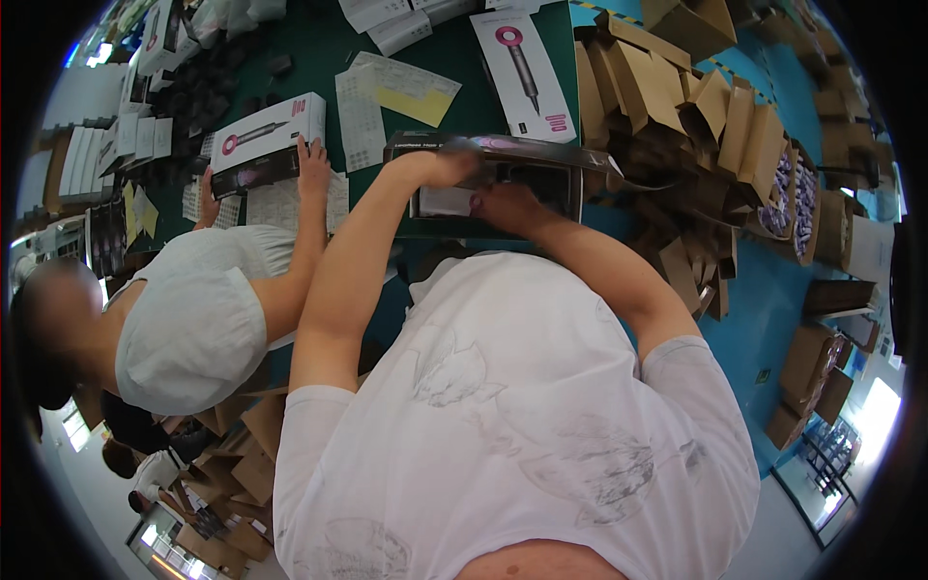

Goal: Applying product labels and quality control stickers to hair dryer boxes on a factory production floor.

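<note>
An opened dark product box [572, 201] lies in front of me at the near edge of the green table, its long flap raised along the far side. My left hand [452, 166] is at that flap; its fingers are smeared by motion. Over the box's inside, my right hand [510, 208] has its fingers curled closed beside a pale panel [447, 202]. What they grip, if anything, is hidden. Just beyond lies a closed white box [527, 77] with a hair styling tool pictured on it.
At my left a co-worker's hands [312, 169] rest on a similar box [269, 135]. Sticker sheets and a yellow paper [416, 104] lie between us. Small dark parts [198, 92] are heaped at the far left. Open cartons [667, 97] crowd the table's right side.
</note>
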A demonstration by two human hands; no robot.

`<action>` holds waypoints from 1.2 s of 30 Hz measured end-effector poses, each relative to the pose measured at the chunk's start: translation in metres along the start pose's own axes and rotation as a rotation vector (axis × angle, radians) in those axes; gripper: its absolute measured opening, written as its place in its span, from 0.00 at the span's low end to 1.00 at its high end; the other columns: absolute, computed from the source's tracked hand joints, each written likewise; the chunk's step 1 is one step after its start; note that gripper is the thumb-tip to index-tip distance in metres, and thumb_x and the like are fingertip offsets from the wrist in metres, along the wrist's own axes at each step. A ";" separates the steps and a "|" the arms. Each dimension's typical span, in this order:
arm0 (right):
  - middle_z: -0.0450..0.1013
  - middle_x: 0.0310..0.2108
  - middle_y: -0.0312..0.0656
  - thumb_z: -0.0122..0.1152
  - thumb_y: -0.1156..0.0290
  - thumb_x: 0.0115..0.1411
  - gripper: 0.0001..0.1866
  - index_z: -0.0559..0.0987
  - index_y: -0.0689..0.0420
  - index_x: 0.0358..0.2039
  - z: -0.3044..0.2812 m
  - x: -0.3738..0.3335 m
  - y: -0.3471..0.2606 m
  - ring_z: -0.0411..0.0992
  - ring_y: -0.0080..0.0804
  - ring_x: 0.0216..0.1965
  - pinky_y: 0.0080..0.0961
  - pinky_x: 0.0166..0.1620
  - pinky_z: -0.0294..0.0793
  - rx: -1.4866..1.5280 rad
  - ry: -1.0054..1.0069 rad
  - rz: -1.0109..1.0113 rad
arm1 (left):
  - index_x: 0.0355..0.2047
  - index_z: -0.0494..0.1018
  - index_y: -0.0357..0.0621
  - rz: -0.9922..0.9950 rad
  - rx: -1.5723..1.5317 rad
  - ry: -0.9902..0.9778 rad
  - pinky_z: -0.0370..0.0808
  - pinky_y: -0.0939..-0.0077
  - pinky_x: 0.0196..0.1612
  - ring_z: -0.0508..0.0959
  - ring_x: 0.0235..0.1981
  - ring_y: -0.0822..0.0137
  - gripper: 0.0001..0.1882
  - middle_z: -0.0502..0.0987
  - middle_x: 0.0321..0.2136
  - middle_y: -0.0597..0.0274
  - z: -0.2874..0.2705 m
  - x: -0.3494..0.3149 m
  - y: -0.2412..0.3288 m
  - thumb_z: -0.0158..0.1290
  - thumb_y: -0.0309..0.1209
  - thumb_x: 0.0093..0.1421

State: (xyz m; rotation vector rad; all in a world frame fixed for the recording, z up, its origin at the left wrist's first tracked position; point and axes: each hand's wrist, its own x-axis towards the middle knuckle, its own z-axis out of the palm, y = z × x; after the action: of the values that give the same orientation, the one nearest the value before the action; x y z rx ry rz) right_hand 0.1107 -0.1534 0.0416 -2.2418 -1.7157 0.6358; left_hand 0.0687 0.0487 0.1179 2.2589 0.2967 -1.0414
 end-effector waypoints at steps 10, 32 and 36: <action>0.80 0.34 0.51 0.59 0.57 0.62 0.15 0.82 0.56 0.38 -0.017 0.008 0.035 0.79 0.50 0.37 0.44 0.42 0.78 0.283 0.158 0.264 | 0.52 0.75 0.48 0.110 -0.037 0.271 0.70 0.61 0.57 0.77 0.51 0.49 0.19 0.78 0.49 0.47 0.009 -0.025 -0.011 0.51 0.43 0.66; 0.78 0.44 0.50 0.64 0.66 0.57 0.14 0.81 0.52 0.44 0.019 -0.035 0.049 0.76 0.48 0.46 0.39 0.52 0.75 0.028 0.325 0.169 | 0.41 0.79 0.47 0.131 0.196 0.820 0.74 0.54 0.50 0.79 0.45 0.48 0.15 0.80 0.42 0.50 0.061 0.058 -0.049 0.51 0.42 0.62; 0.75 0.50 0.48 0.62 0.63 0.59 0.19 0.78 0.54 0.51 0.032 -0.053 0.062 0.72 0.47 0.54 0.42 0.57 0.70 0.074 0.447 0.230 | 0.50 0.76 0.47 0.083 0.197 0.770 0.65 0.53 0.62 0.74 0.55 0.50 0.21 0.77 0.52 0.50 0.072 0.067 -0.065 0.50 0.45 0.63</action>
State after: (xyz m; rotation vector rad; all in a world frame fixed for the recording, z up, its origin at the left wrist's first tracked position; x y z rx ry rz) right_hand 0.1367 -0.2239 -0.0043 -2.3240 -1.2140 0.2087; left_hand 0.0412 0.0510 0.0036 2.7450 0.4198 -0.1158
